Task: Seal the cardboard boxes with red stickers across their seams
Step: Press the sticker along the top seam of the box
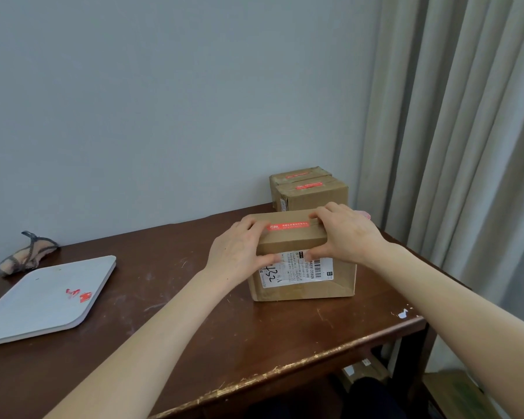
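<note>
We see our left hand [239, 252] and right hand [348, 234] bare, and both forearms uncovered as far as the view reaches, with slender fingers.

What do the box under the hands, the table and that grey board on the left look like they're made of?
Box: brown cardboard, matte, with folded flaps and creased edges.
Table: dark-stained wood, faintly glossy; scuffs and a chipped front edge show paler material.
Grey board: smooth, matte, with rounded corners; plastic or stone-like, hard to tell.
</note>
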A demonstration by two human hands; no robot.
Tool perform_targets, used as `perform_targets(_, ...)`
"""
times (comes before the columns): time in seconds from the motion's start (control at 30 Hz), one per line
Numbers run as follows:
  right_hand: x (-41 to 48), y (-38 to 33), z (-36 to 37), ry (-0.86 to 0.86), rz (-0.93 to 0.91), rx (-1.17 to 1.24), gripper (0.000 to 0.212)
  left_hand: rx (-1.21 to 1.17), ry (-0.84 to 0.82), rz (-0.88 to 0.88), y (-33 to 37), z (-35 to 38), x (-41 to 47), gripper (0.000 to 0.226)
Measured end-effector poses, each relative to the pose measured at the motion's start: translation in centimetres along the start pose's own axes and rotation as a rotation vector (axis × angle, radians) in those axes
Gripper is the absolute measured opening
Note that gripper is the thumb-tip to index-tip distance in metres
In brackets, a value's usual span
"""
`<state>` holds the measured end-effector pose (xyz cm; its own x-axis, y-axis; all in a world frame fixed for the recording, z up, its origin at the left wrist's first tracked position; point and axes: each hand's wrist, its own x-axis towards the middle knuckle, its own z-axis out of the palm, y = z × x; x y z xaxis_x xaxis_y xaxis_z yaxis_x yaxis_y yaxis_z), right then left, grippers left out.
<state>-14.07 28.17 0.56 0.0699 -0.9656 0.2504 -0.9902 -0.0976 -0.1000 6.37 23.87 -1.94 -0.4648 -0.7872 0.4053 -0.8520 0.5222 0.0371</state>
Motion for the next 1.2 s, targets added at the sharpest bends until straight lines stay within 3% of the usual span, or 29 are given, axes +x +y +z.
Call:
perform_targets(0.23,-0.1,0.2,0.2,-0.035,-0.033,0.011,0.068,-0.048,-0.018,0.024,-0.1,0.0,-0.3,0.058)
perform_targets(0.57,-0.1,0.3,0.3,-0.025,-0.002,0.056,0.068,-0.092,-0.037,-0.046,0.2,-0.2,-0.2,0.061)
perform_targets(0.73,0.1,0.3,0.2,-0.025,-0.001,0.023,0.085,-0.033,-0.03,-0.037,0.1,-0.2,-0.1,0.067)
perform_targets(0.87,0.2,0.1,0.3,-0.044,-0.013,-0.037,0.076,0.033,-0.055,-0.017,0.2,0.3,0.3,0.07)
perform_targets(1.2,0.1,0.3,0.6,-0.024,-0.001,0.024,0.078,-0.036,-0.017,-0.001,-0.2,0.5,-0.1,0.07)
